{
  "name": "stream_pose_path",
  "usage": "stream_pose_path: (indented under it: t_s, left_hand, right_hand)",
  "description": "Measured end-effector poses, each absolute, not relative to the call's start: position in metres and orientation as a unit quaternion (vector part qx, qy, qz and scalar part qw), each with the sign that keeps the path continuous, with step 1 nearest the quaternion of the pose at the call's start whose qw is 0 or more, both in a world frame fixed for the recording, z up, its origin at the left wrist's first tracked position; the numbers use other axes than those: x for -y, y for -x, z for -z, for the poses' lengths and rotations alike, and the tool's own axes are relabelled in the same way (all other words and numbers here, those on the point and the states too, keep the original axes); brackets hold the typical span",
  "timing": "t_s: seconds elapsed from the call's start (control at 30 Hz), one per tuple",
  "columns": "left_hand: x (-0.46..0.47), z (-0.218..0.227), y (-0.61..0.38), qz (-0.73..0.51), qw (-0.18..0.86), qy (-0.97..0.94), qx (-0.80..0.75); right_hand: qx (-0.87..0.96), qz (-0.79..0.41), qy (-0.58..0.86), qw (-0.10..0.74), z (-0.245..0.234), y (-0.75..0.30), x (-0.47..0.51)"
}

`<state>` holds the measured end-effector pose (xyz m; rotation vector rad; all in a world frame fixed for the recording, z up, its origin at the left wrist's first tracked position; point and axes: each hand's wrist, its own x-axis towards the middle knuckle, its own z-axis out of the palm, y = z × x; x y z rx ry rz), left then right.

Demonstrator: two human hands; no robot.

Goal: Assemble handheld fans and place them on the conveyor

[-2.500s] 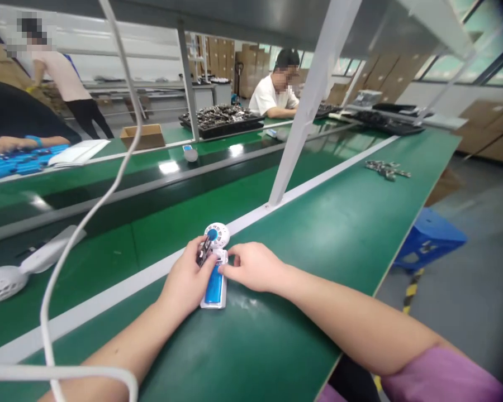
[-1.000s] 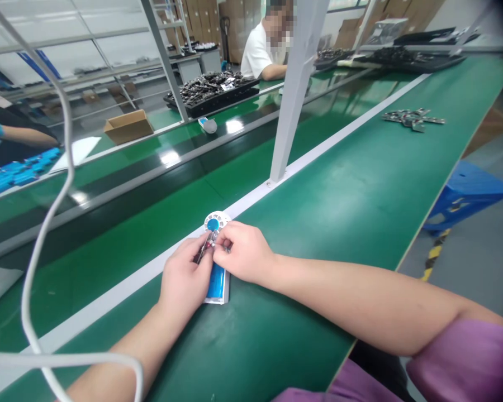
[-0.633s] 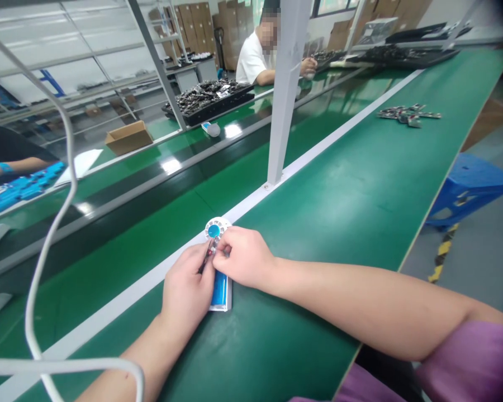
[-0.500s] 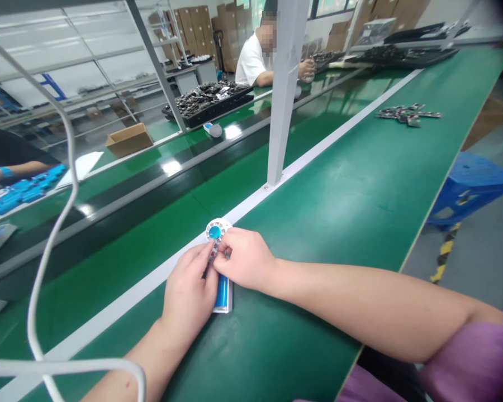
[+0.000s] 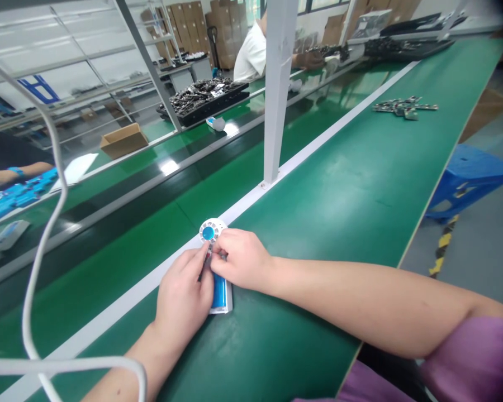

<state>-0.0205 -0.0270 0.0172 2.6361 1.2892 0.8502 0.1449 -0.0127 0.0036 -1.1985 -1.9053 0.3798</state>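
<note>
A small white fan body [image 5: 218,290] lies open on the green bench [image 5: 339,190], with a blue battery in its handle and a round head with a blue motor hub [image 5: 208,232]. My left hand [image 5: 183,298] rests on the handle's left side, fingers closed around a thin dark part at the neck. My right hand [image 5: 241,259] pinches at the same spot from the right, fingers closed. What they pinch is too small to name.
A white post [image 5: 276,95] stands behind the fan. A pile of small metal parts [image 5: 402,106] lies far right. A white cable [image 5: 42,262] hangs at left. Beyond the conveyor belt sit black trays of parts [image 5: 201,97], a cardboard box [image 5: 123,139], other workers. A blue stool [image 5: 469,178] stands on the floor.
Both hands have stayed at the fan's neck, fingers shifting slightly. The view tilted down and left since 2.5 s ago; the right hand moved in to pinch at the neck.
</note>
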Motion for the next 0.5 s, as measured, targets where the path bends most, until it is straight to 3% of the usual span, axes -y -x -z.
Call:
stream_pose_path:
  t_s: [0.23,0.5]
  left_hand:
    - [0.0268,-0.019,0.024,-0.266,0.018,-0.878,-0.397]
    - [0.025,-0.017,0.0258,-0.275,0.094,-0.873,-0.392]
  right_hand:
    - [0.754,-0.175,0.459,0.437,-0.0008,-0.1453,0.0121]
    - [0.736,-0.203,0.471,0.443,0.0019,-0.144,0.015]
